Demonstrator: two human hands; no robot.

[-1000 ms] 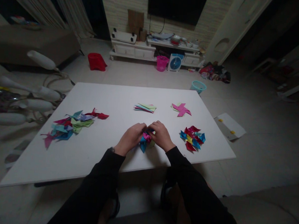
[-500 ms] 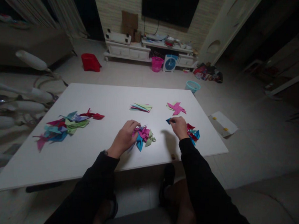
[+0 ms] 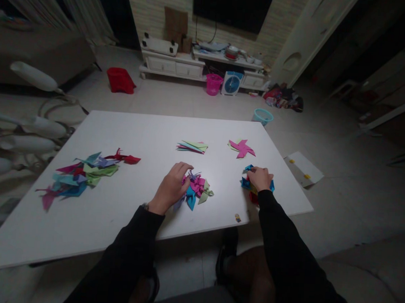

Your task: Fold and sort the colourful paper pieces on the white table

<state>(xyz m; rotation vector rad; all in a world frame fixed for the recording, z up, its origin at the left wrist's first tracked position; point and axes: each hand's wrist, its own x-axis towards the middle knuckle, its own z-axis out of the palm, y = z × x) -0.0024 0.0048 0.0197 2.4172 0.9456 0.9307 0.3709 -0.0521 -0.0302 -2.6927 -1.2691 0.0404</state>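
My left hand (image 3: 171,186) rests at the left side of the middle pile of folded paper pieces (image 3: 197,184), pink, blue, green and purple. Its thumb and fingers are curved and apart, and I see nothing held in them. My right hand (image 3: 261,178) is over the right-hand pile of folded paper (image 3: 253,197), in red, blue and yellow, and covers much of it. Between its pinched fingertips is a small blue folded paper piece (image 3: 248,167). Whether that piece touches the pile I cannot tell.
On the white table (image 3: 124,224) lie a heap of paper cranes (image 3: 86,175) at left, a stack of folded paper strips (image 3: 192,146), and a pink-and-green paper pinwheel shape (image 3: 242,148). A teal basket (image 3: 262,116) stands beyond the far right corner.
My right hand has moved right with the blue folded paper, from beside the right-hand pile to over it. My left hand stays by the middle pile. The view has shifted slightly.
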